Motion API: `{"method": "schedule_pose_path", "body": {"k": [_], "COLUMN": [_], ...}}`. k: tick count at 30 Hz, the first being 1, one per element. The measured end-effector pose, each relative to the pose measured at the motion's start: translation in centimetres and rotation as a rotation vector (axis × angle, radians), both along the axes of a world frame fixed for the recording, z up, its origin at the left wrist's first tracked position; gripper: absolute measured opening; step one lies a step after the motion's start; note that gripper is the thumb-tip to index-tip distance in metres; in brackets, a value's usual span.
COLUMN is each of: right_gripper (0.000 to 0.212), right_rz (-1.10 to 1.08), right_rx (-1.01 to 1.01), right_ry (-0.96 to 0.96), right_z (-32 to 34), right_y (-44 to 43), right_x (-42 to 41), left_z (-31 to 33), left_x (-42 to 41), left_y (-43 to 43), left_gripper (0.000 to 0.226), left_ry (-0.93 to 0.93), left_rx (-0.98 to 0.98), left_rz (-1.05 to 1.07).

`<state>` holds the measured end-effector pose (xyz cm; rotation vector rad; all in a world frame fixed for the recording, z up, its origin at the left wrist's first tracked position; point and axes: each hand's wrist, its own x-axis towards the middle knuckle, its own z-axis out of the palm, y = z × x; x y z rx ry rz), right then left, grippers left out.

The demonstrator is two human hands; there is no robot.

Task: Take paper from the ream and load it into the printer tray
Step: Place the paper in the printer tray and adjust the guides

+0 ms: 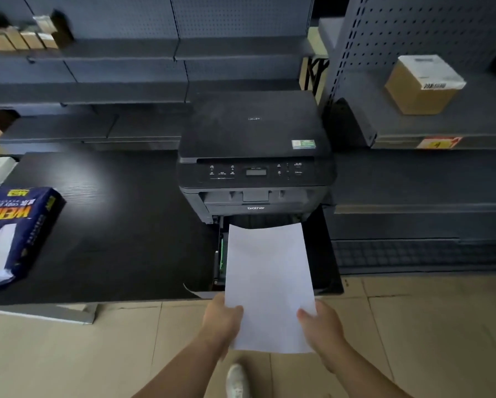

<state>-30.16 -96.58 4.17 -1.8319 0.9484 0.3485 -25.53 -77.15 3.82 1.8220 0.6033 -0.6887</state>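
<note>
1. Two bare forearms, no sleeves in view.
2. No rings, watch or gloves on left hand [222, 320] or right hand [323, 326].
3. One white shoe [236, 380], lightly smudged, rounded at the toe.

1. Dark wood-grain table [120, 254], low to the floor, carries most of the stuff.
2. Black printer [255, 156] sits at its right end, paper tray [324, 254] pulled out toward the front edge.
3. Blue ream [14, 234] lies at the left edge, wrapper torn open.
4. Grey shelf [442, 130] to the right holds a cardboard box [423, 84].
5. Tan tiled floor [413, 326] under it all.
</note>
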Motion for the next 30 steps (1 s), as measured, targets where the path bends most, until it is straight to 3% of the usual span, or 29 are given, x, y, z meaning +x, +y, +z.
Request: {"method": "schedule_pose_path", "body": {"k": [4,9,21,23,27,30], "right_gripper": [0.016,0.014,0.027,0.037,0.022,0.021], "right_rz": [0.004,0.024,0.128,0.109,0.094,0.077], "right_rx": [0.034,0.062,0.062,0.064,0.084,0.107], "right_ry": [0.036,0.058,0.130,0.143,0.130,0.109], "right_z": [-0.4,-1.1,-3.1,-3.7,-4.1,-4.4], "right_y": [0.2,-0.5,-2.0,-2.2,-2.6,-2.8], "right_x": [1.5,4.1,9.5,10.0,10.9,11.8], "left_z": [-3.2,-0.4,-2.6,-3.0,-3.4,-3.7], "left_x": [1.7,4.0,8.2,8.7,9.7,10.7], "left_y": [0.6,-0.4,-0.8,-1.0,-1.3,-1.4], "left_gripper": [0.045,0.027,0.025,0.022,0.019,0.017], "left_ry": [0.039,0.072,0.095,0.092,0.077,0.078], "left_rx": [0.003,-0.021,-0.041,-0.036,-0.027,-0.032], "left_rz": [0.011,0.033,0.117,0.127,0.116,0.123]}}
